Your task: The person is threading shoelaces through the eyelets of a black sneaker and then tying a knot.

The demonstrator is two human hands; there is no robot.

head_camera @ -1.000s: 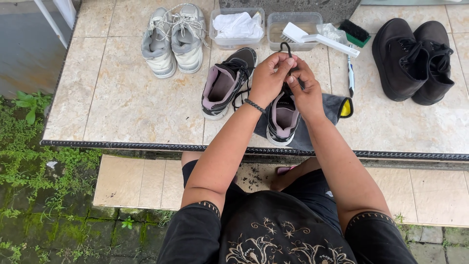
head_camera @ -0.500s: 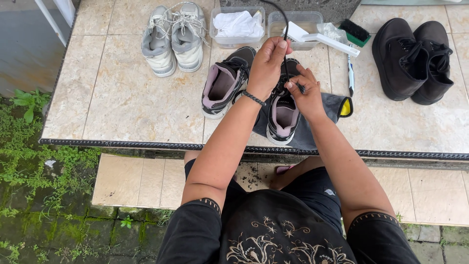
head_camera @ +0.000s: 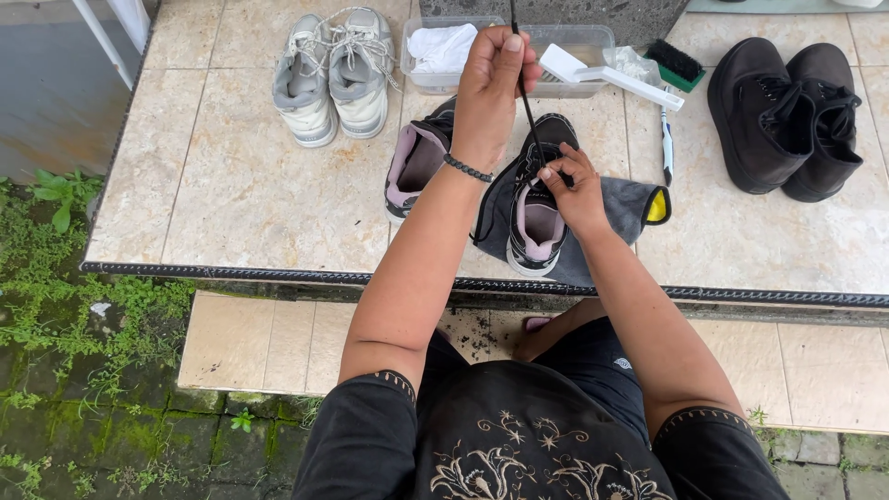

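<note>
Grey sneakers [head_camera: 335, 74] stand at the far left of the tiled surface [head_camera: 231, 204], black shoes [head_camera: 785, 116] at the right. Between them sit clear tubs [head_camera: 500, 42], a white brush [head_camera: 611, 76] and a black-bristled brush [head_camera: 674, 63].

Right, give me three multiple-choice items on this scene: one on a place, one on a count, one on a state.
1. Where does the black shoe with the pink lining stand?
A. on a grey cloth
B. in the clear tub
C. on the ground

2. How many shoes are on the tiled table?
A. four
B. six
C. eight

3. How is the black lace?
A. tied in a bow
B. pulled up taut by the left hand
C. lying loose on the table

Answers: 1 A, the cloth shows under the shoe; 2 B, three pairs show; 3 B, the lace runs straight up while the right hand steadies the shoe.
</note>
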